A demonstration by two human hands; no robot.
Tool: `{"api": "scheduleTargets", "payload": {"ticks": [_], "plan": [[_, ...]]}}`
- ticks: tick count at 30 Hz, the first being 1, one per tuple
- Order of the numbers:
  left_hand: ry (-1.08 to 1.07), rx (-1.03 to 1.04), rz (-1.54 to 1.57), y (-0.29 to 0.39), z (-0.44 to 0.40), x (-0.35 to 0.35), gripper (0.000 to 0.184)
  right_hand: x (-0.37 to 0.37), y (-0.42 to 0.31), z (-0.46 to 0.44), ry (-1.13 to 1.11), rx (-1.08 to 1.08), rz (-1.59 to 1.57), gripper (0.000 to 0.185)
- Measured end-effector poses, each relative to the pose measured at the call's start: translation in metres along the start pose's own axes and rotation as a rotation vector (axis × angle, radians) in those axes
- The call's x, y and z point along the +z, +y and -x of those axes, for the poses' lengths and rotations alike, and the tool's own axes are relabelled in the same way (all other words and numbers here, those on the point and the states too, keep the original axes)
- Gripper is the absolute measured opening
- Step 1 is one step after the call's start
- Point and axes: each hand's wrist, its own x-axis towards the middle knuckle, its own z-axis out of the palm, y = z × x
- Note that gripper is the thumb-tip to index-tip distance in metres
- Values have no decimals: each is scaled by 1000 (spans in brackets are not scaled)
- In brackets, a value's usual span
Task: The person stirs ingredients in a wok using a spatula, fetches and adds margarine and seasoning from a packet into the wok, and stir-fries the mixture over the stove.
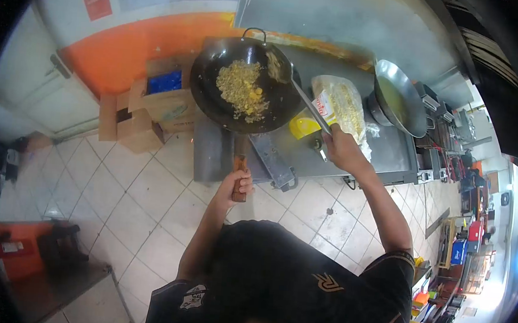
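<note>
Left hand [233,185] clamped on the wok's [205,89] wooden handle [241,161], right hand [345,148] around the ladle [308,102], we best scrape low beneath the food [238,83].

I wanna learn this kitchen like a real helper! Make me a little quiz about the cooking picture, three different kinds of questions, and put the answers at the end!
1. Pick one. What is the left hand holding?
a) a red cup
b) the wooden handle of the wok
c) nothing

2. True or false? The right hand holds a long metal utensil, and its head is inside the wok.

3. Fill in the colour. Something ____ shows in the top of a cardboard box near the wok.

Key: 1: b. 2: true. 3: blue.
</note>
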Motion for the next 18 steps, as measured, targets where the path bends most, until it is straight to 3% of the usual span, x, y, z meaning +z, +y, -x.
{"api": "scheduleTargets", "payload": {"ticks": [4, 6, 8, 14, 18], "plan": [[35, -18, 28, 0, -3, -4, 8, 33, -11, -19, 44, 193, 266, 31], [73, 3, 44, -4, -6, -5, 5, 70, 28, -34, -14, 237, 294, 37], [82, 17, 49, -5, -6, -12, 6, 71, 21, -38, -47, 317, 275, 35], [89, 57, 43, -1, -9, -5, 13, 49, -28, -33, 45, 315, 276, 36], [124, 56, 43, -5, -8, -8, 13, 84, 12, -43, 84, 135, 188, 38]]}}
